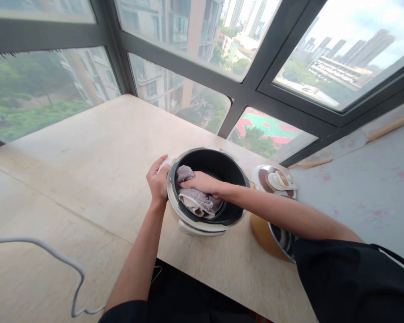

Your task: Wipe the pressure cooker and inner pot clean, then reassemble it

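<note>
A round cooker body [202,231] with a pale rim and a black interior stands on the beige surface. My left hand [159,178] grips the white side handle at its left, fingers wrapped round it. Inside the cooker, my right hand [204,184] is closed on a grey-brown cloth [197,202] that lies against the inner left wall. Part of the cloth bunches up above my fingers, and a paler, folded part hangs below them.
Right of the cooker are a gold-coloured pot [264,235] with a metal rim, partly under my right arm, and a white and brown lid [278,179]. A grey cable [59,258] lies at the lower left. Framed windows border the surface [87,166].
</note>
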Demonstrator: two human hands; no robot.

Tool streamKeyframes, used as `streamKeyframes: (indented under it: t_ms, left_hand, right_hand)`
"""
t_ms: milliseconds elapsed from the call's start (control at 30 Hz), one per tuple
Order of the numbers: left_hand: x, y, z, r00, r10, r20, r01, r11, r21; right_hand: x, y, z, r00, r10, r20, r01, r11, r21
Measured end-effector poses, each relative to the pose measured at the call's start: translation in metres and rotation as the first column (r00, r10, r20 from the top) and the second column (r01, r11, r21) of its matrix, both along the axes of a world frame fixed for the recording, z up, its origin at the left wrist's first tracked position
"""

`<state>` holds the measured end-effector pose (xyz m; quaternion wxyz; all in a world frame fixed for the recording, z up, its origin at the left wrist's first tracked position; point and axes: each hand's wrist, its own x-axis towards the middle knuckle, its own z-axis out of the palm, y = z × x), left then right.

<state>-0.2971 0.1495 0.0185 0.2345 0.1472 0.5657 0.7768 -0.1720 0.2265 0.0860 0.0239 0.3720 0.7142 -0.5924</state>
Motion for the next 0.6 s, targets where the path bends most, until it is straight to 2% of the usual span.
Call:
streamKeyframes:
  t_ms: [33,100,133,200,300,433,600]
  left_hand:
    - [0.000,0.000,0.000,1.000,0.002,0.000,-0.002,1.000,0.004]
    - [0.000,-0.001,0.001,1.000,0.003,-0.015,-0.003,1.000,0.006]
    - [0.000,0.000,0.001,1.000,0.000,-0.023,0.000,1.000,0.005]
    - [0.000,0.000,0.002,0.999,-0.009,-0.039,0.009,1.000,0.000]
    - [-0.002,0.001,0.002,0.996,0.001,-0.088,-0.001,1.000,-0.009]
    - [-0.003,0.001,0.003,0.993,-0.006,-0.121,0.006,1.000,-0.006]
    - [-0.003,0.001,0.002,0.996,-0.015,-0.088,0.014,1.000,-0.003]
  right_hand:
    - [-0.003,0.000,-0.001,0.989,-0.141,-0.038,0.134,0.981,-0.138]
    - [-0.009,0.001,-0.001,0.918,-0.389,-0.074,0.339,0.869,-0.360]
    - [-0.011,0.002,-0.001,0.872,-0.482,-0.084,0.406,0.808,-0.427]
    - [-0.014,0.005,0.000,0.781,-0.615,-0.105,0.497,0.714,-0.493]
    - [-0.014,0.013,0.004,0.669,-0.725,-0.165,0.555,0.635,-0.536]
    - [0.002,0.025,0.018,0.604,-0.758,-0.247,0.539,0.616,-0.574]
    - [0.045,0.037,0.045,0.576,-0.743,-0.341,0.553,0.661,-0.507]
